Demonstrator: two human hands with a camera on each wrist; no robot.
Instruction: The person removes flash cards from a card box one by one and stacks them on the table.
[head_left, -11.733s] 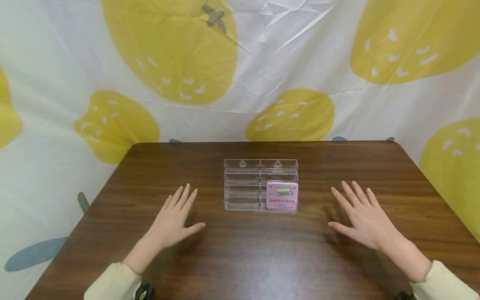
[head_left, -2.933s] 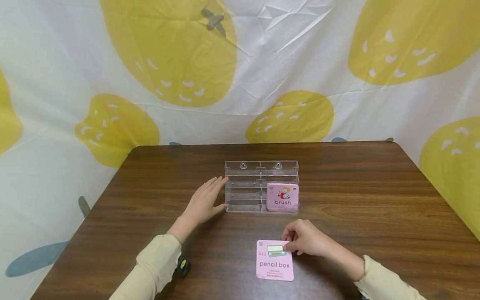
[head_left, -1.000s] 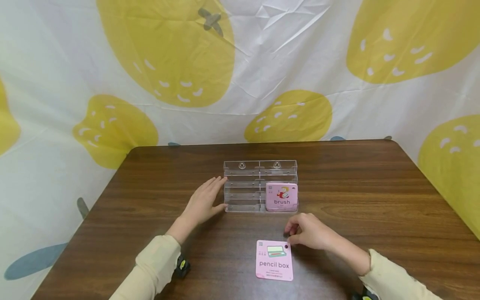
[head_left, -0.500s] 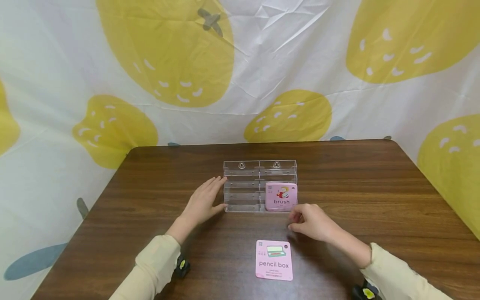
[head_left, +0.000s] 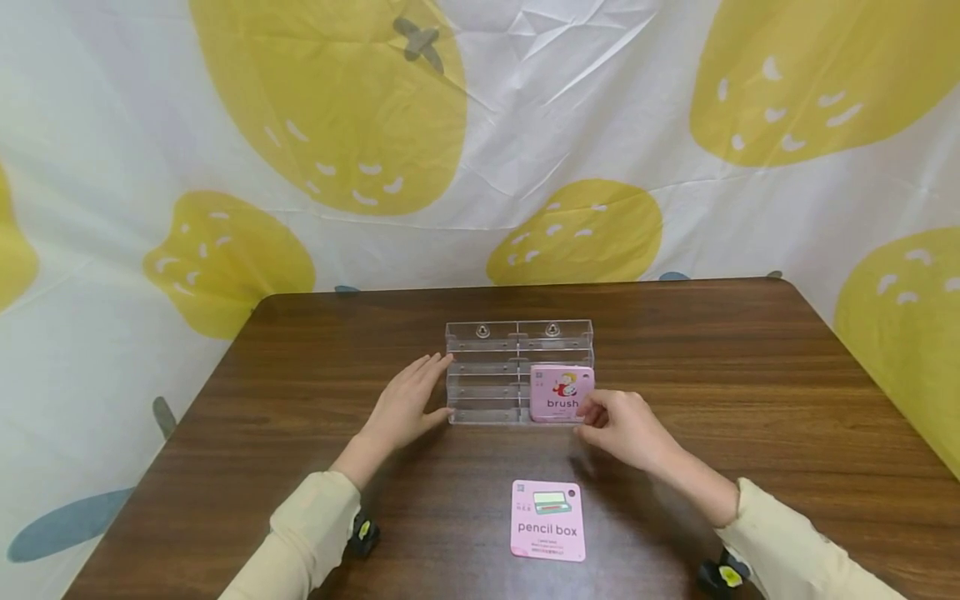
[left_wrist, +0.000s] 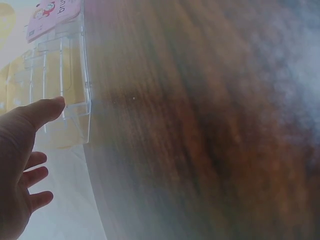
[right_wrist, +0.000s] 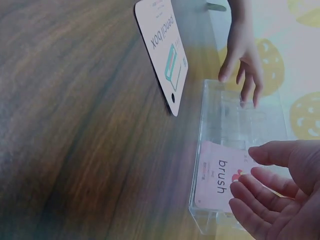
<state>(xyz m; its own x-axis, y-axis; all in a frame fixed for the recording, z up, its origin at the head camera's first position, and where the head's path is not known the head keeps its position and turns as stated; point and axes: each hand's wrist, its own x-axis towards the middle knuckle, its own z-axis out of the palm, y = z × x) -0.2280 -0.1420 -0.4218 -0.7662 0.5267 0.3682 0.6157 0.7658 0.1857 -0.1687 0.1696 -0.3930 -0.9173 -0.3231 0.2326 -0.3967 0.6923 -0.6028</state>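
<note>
A clear acrylic rack (head_left: 483,392) with stepped compartments stands on the table. Pink cards, a "brush" card (head_left: 558,392) in front, sit in its lower right compartment. My left hand (head_left: 405,404) rests against the rack's left side, thumb and fingers spread; in the left wrist view its thumb (left_wrist: 47,111) touches the clear edge. At the lower right of the "brush" card is my right hand (head_left: 626,429). In the right wrist view its fingers (right_wrist: 262,195) are loosely bent over the card's face, with no card between them. A "pencil box" card (head_left: 547,521) lies flat on the table in front.
The brown wooden table (head_left: 360,533) reaches back to a white curtain (head_left: 375,242) with yellow fruit prints. Black cameras, such as the left wrist camera (head_left: 364,533), sit below the sleeves.
The "pencil box" card came out of the rack onto the table, exposing "brush". My right hand let go of it and moved up to the rack. My left hand, earlier apart, stays at the rack.
</note>
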